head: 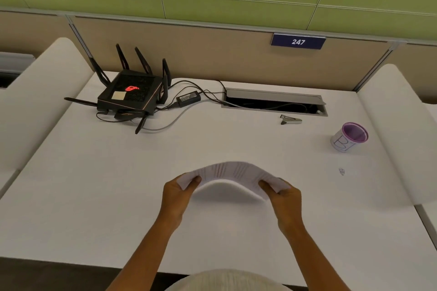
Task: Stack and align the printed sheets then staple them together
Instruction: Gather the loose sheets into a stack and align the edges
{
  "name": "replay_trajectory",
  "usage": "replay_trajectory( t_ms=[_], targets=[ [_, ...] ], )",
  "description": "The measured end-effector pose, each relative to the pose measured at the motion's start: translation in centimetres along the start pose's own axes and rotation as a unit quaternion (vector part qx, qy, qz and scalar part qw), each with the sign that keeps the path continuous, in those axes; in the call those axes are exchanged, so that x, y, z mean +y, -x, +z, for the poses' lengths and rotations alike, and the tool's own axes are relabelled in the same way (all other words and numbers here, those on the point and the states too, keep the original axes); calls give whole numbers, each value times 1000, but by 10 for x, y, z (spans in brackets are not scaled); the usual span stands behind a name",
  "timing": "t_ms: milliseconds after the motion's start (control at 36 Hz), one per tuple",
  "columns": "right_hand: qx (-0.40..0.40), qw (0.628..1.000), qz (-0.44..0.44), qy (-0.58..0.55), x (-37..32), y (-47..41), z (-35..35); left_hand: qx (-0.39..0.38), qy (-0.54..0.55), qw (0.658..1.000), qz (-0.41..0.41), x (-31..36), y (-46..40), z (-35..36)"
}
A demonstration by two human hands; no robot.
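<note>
Both hands hold the printed sheets (233,172) just above the white desk (118,184), near its front middle. The sheets bow upward in an arch, with faint lines of print on top. My left hand (178,192) pinches their left end, and my right hand (282,196) pinches their right end. A small grey stapler (290,120) lies far back on the right, just in front of the cable slot, well away from both hands.
A black router (132,94) with antennas, its power brick (188,97) and cables sit at the back left. An open cable slot (274,101) runs along the back. A purple-rimmed cup (350,137) stands at the right. Padded dividers flank the desk.
</note>
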State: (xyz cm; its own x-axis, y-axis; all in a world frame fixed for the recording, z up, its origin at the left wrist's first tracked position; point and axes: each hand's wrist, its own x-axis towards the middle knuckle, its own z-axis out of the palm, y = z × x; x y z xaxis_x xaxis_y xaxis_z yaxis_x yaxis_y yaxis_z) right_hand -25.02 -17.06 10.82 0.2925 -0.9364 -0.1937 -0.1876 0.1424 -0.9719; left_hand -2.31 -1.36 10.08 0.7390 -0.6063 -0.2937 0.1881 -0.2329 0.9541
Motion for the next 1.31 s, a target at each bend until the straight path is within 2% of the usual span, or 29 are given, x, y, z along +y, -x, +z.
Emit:
replay_trajectory(
  t_ms=[194, 278, 361, 500, 639, 694, 778, 833, 889, 972, 1028, 1111, 1167, 1306],
  targets=[
    [19, 997, 74, 13, 13, 0, 0, 5, -10, 1000, -15, -11, -4, -4],
    [25, 997, 64, 19, 8, -4, -5, 3, -28, 1000, -1, -6, -6, -5],
    [15, 1000, -2, 18, -6, -12, -15, -10, -56, 998, 33, 6, -10, -8],
    [9, 970, -165, 179, -30, -27, -27, -81, -138, 979, 125, 39, -18, -12],
    [-108, 921, -256, 272, -61, -24, -7, -164, -214, 934, 235, 71, -18, -3],
    [-130, 902, -292, 289, -68, -20, 6, -191, -236, 914, 268, 84, -16, 5],
    [-113, 896, -329, 276, -72, -19, 19, -171, -258, 881, 359, 99, -14, 14],
    [-96, 908, -314, 258, -74, -18, 21, -101, -245, 874, 408, 101, -16, 15],
    [-90, 929, -280, 225, -79, -16, 18, -14, -220, 896, 385, 99, -18, 13],
    [-91, 961, -214, 148, -88, -11, 13, 52, -129, 954, 264, 93, -18, 8],
    [-87, 976, -176, 92, -94, -7, 10, 23, -64, 981, 180, 92, -17, 5],
    [-86, 987, -133, -6, -100, -3, 12, -67, 24, 993, 98, 94, -12, 10],
    [-81, 989, -121, -31, -102, 0, 16, -85, 36, 992, 90, 97, -7, 17],
    [-60, 991, -107, -48, -93, 5, 23, -47, 64, 991, 108, 95, 5, 29]
  ],
)
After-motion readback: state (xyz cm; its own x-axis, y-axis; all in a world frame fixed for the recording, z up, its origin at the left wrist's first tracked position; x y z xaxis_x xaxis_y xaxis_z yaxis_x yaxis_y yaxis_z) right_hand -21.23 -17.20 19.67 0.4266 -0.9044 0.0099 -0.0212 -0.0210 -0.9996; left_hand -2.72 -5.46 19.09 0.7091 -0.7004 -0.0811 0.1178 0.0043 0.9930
